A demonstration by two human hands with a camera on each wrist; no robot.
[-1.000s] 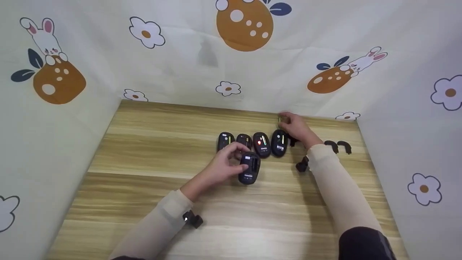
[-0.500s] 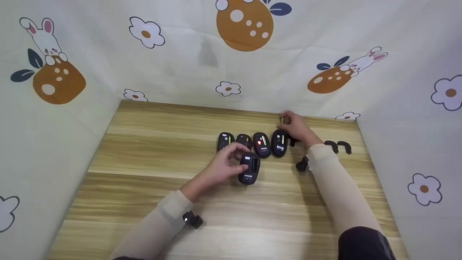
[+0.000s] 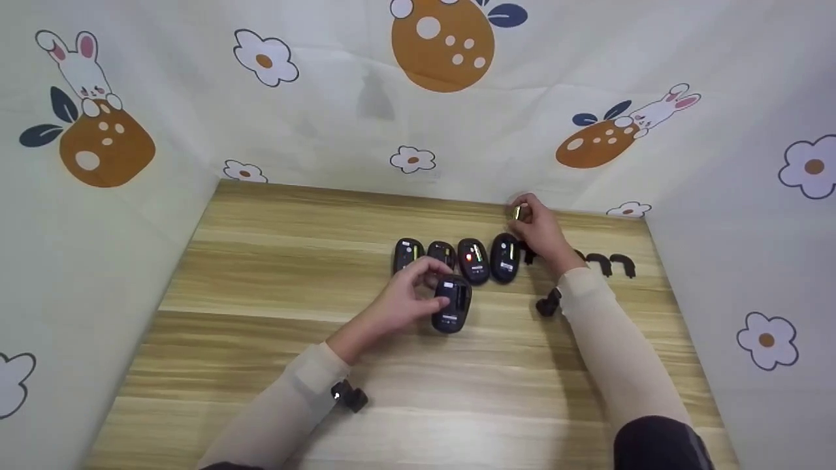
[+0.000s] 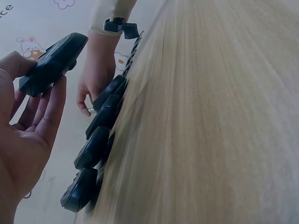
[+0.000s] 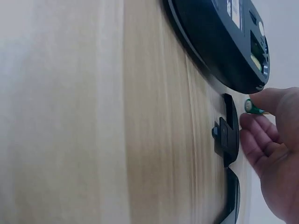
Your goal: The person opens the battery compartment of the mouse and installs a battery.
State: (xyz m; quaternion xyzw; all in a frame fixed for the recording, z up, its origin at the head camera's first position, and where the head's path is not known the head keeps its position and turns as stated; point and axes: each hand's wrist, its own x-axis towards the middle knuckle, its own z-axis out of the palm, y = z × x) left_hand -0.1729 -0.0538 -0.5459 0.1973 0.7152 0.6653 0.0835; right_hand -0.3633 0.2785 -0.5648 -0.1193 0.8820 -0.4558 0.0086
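Observation:
My left hand (image 3: 406,295) grips a black computer mouse (image 3: 452,313) with its underside turned up and its long battery slot uncovered. In the left wrist view that mouse (image 4: 53,60) is held off the table between thumb and fingers. My right hand (image 3: 541,228), at the back of the table, pinches a small green and gold battery (image 3: 517,213). The right wrist view shows one end of the battery (image 5: 252,107) between thumb and fingers. Just left of this hand, an upturned mouse (image 3: 505,258) has a battery in its slot.
More upturned mice stand in the same row, among them one with a red spot (image 3: 473,261) and one at the left end (image 3: 407,254). Several curved black covers (image 3: 622,266) lie to the right, partly behind my right wrist. A patterned cloth wall (image 3: 326,124) rises behind the table (image 3: 274,261).
My right hand has lifted slightly with the battery and shifted a little to the right, showing more of the battery and covers. The left hand and its mouse have stayed still.

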